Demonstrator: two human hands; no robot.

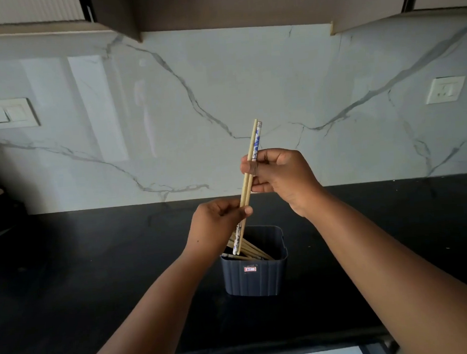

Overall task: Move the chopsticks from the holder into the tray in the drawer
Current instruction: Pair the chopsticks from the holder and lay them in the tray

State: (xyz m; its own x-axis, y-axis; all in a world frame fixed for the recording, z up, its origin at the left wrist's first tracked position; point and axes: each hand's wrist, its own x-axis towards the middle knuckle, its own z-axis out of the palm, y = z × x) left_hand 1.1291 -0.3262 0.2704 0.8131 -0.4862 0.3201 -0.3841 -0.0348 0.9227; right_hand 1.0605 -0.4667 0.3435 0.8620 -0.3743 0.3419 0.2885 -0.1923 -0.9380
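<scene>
Both forearms reach in from the bottom edge, bare, over a black counter [81, 270]. Left hand [216, 227] closed around the lower part of a small bunch of chopsticks [249, 159], thumb pressed against the sticks. Right hand [279, 176] higher, fingers pinched shut on the same bunch near its upper third. Bunch stands almost upright, tilted slightly right at the top: plain wooden sticks plus one white stick with blue pattern. Lower tips sit just above or inside the holder's mouth; cannot tell which. Holder [257, 277], dark ribbed square tub with a small red label, stands on the counter below the hands. More wooden chopsticks lean inside it, slanted. Marble-look wall [220, 81] behind, switch plate [4, 114] left, socket [445, 89] right.
</scene>
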